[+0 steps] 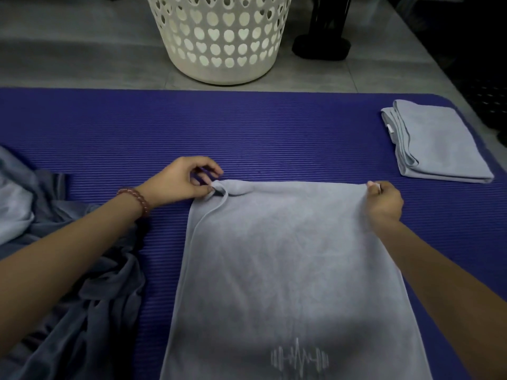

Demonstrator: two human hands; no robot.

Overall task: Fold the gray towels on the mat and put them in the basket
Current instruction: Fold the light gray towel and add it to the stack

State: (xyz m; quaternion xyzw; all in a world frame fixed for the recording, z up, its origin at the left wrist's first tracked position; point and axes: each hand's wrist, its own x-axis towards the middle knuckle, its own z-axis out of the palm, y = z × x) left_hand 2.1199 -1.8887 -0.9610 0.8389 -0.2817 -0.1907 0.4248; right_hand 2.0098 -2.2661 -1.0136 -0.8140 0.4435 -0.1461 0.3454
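Observation:
A gray towel [288, 259] lies spread on the purple mat [137, 124] in front of me, with a white dumbbell logo near its close end. My left hand [181, 182] pinches its far left corner, which is slightly rolled. My right hand [384, 201] pinches the far right corner. A folded gray towel [439, 144] rests at the mat's right end. Beyond the mat's far edge a white basket [222, 37] with heart-shaped holes stands on the floor. Its inside is hidden.
A heap of crumpled gray towels [68, 270] lies at the left under my left forearm. A black object [321, 48] stands on the tiled floor to the right of the basket. Dark shapes fill the far right.

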